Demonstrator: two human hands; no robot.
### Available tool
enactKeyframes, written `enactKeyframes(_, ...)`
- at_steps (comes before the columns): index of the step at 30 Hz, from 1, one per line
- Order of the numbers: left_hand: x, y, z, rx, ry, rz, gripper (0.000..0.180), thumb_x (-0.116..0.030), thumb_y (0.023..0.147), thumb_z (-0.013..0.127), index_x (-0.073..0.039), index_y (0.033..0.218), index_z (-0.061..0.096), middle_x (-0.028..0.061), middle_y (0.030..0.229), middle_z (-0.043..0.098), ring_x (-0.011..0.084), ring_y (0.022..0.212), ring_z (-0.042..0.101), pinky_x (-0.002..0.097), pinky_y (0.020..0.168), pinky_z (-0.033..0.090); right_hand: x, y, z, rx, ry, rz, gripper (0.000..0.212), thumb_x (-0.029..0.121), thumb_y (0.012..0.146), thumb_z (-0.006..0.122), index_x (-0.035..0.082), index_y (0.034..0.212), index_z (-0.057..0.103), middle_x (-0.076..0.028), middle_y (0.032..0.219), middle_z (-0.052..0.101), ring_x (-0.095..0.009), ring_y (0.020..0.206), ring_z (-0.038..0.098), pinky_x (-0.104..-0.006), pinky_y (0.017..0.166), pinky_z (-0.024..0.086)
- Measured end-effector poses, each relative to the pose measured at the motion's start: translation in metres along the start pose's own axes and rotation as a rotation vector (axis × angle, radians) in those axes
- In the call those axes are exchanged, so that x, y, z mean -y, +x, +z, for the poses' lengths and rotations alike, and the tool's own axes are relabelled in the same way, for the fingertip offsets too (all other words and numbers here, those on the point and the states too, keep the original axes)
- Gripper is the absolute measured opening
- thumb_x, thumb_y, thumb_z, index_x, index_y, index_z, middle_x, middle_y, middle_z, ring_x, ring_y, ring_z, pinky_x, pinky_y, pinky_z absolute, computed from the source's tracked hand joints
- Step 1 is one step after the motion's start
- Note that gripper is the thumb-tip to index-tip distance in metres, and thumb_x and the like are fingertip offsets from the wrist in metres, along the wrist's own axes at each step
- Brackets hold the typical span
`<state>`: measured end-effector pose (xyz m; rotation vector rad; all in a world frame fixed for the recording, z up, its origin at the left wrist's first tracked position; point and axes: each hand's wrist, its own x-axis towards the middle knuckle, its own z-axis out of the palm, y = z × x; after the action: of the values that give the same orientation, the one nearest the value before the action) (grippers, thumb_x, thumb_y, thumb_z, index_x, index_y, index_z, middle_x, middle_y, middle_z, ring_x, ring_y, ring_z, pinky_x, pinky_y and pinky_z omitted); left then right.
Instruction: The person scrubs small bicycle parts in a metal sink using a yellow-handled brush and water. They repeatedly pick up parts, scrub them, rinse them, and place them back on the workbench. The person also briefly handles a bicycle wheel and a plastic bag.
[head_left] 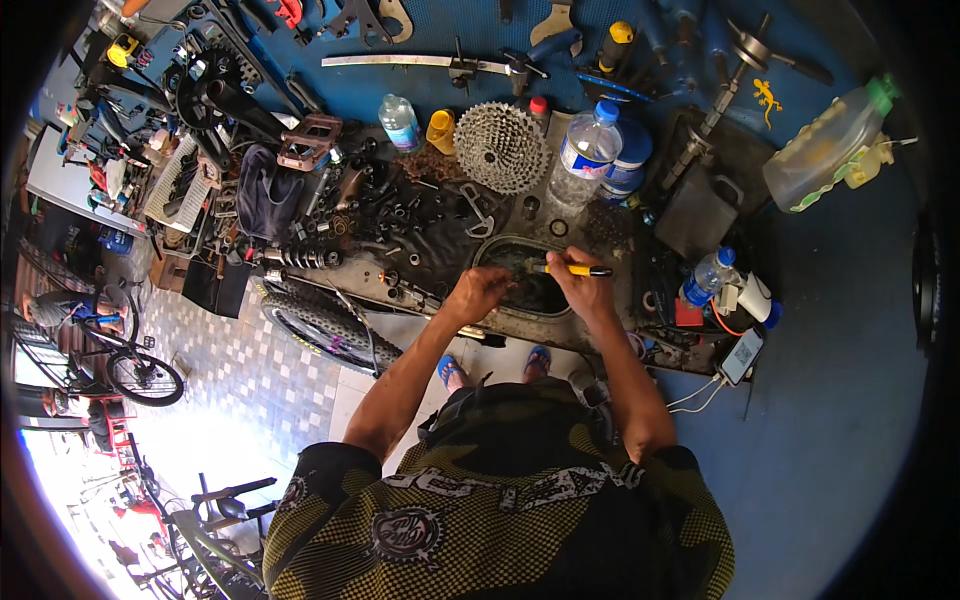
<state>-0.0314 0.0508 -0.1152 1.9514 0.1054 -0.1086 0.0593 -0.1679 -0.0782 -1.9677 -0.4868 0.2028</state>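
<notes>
Workbench: a long, cluttered, greasy bench [700, 345] runs across the middle of the view, strewn with bolts and small dark bicycle parts.
Wall: a blue tool board [420, 85] hung with wrenches and long tools fills the 12 o'clock area.
Tyre: a knobby bicycle tyre [325, 325] leans under the bench edge at 9 o'clock of the hands.
Basin: a dark oval tray [500, 250] sits on the bench directly beneath both hands.
Cassette: a silver toothed sprocket cluster [503, 147] lies at 12 o'clock of the basin.
Bottles: a clear water bottle [586, 150] stands at 1 o'clock of the basin; a smaller one [707, 277] stands at 3 o'clock.
Phone: a phone [742, 355] on a white cable lies at 4 o'clock of the hands.
Right hand: the right hand [582, 290] has fingers closed around a yellow-handled tool [572, 269], held level over the basin.
Left hand: the left hand [478, 293] is curled over the basin's left rim; what it grips is too small to tell.
</notes>
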Motion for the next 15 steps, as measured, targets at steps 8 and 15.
enactKeyframes(8, -0.017, -0.002, -0.005, -0.015, 0.052, 0.073, 0.016, -0.010, 0.100, 0.069, 0.005, 0.106, 0.074, 0.0159, 0.082, 0.075, 0.0202, 0.061, 0.074, 0.0361, 0.058, 0.056, -0.014, -0.003, 0.002, -0.078, 0.009, 0.075, 0.050, 0.053, 0.100, 0.070, 0.004, 0.086, 0.071, -0.007, 0.069, 0.067, -0.022, 0.062, 0.065, -0.0367, 0.059, 0.048)
enactKeyframes(15, -0.017, 0.003, -0.004, -0.038, 0.096, 0.094, 0.017, -0.012, 0.099, 0.071, 0.003, 0.105, 0.074, 0.0176, 0.080, 0.073, 0.0222, 0.064, 0.075, 0.0377, 0.061, 0.056, -0.019, -0.002, 0.006, -0.130, 0.018, 0.052, 0.048, 0.048, 0.100, 0.073, 0.003, 0.084, 0.069, -0.007, 0.065, 0.063, -0.018, 0.059, 0.060, -0.0360, 0.058, 0.047)
